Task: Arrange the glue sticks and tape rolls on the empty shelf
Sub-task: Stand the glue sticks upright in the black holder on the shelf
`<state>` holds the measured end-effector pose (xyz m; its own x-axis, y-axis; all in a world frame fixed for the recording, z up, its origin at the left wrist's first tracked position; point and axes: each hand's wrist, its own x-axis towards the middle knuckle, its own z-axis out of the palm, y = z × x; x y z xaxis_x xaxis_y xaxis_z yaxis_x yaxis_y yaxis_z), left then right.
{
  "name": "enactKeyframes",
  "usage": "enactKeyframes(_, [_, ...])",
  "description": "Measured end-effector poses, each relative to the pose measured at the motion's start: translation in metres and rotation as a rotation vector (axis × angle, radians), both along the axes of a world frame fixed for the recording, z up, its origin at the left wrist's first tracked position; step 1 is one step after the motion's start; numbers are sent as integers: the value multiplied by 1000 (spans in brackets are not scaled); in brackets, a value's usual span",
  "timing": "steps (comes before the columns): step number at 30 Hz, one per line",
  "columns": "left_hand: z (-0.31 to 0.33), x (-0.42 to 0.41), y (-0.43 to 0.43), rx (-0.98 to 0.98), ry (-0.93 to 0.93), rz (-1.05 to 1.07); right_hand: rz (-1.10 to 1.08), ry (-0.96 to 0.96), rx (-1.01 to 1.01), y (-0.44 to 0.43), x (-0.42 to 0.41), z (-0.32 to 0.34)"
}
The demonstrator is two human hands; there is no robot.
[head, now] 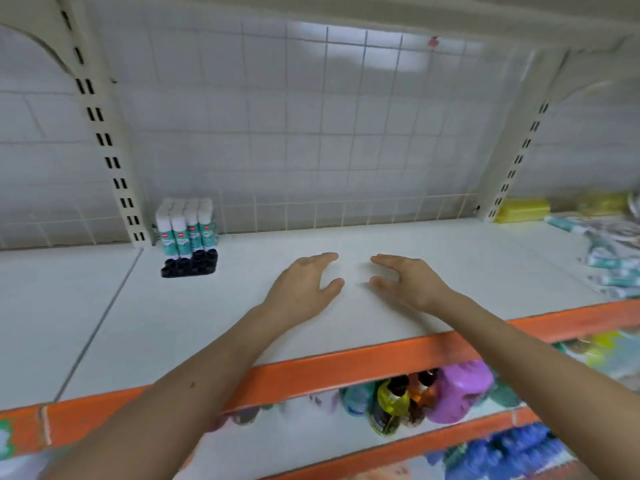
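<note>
Head view, left to right. Glue sticks [187,225] stand upright in a tight block at the back-left corner of the shelf [450,244], touching a black knobbed piece [188,264] in front; I can't tell what that is.

Left hand [304,285] and right hand [405,280] are mid-shelf, palms facing each other, fingers loose, holding nothing. Can't tell whether they touch the board.

Far right are a yellow box [523,210] and blurred teal-white packs [613,268]. No tape rolls in view.

Risks:
- The block looks top-heavy, so a sweep of the left forearm could topple it.
- Rolls set on edge could run off the orange front lip onto the bottles [391,403] below.

Labels: teal wrap with a small red logo; the text is too blurred to read.
</note>
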<state>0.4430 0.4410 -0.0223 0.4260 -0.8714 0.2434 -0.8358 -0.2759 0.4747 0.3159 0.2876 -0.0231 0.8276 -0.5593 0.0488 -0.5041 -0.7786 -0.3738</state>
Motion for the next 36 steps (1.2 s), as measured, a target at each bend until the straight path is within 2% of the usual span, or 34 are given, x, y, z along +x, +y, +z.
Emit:
enactKeyframes(10, [-3,-137,-143,2,46,-258,-223,-50,-18,-108,-156,4])
enactKeyframes(17, [-8,-185,-247,23,75,-396,-398,-131,-61,-190,-229,1])
enactKeyframes(22, [-11,-210,-323,44,182,-501,-509,-205,-67,-256,-261,6])
enactKeyframes(27, [-12,-229,-374,136,166,-595,-463,-115,-62,-307,-270,7])
enactKeyframes(30, [-14,-238,-390,230,58,-646,-427,35,-33,-323,-270,4])
enactKeyframes(33, [-15,-246,-403,225,-88,-646,-368,91,-43,-339,-269,2])
enactKeyframes(36, [-16,-252,-406,205,-93,-597,-292,87,-74,-348,-269,1])
